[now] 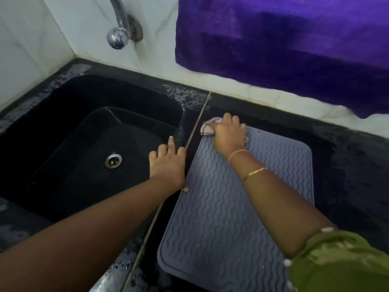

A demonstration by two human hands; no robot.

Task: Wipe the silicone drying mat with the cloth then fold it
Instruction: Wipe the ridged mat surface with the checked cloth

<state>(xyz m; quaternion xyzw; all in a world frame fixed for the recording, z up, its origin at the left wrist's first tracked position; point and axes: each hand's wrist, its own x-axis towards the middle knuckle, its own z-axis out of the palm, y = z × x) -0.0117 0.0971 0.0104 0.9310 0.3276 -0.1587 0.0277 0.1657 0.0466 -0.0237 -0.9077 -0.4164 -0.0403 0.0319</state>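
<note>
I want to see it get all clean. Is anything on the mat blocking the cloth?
Nothing visible does. The right hand holds the small pale cloth on the far left corner of the grey wavy-ribbed silicone mat, and nothing sits on the rest of the mat.

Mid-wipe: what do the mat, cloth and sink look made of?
Mat: matte grey-blue silicone or rubber, by its moulded wavy ridges and raised rim. Cloth: pale fabric, stitched edge showing. Sink: smooth black, faintly glossy, possibly stone composite; unclear.
</note>
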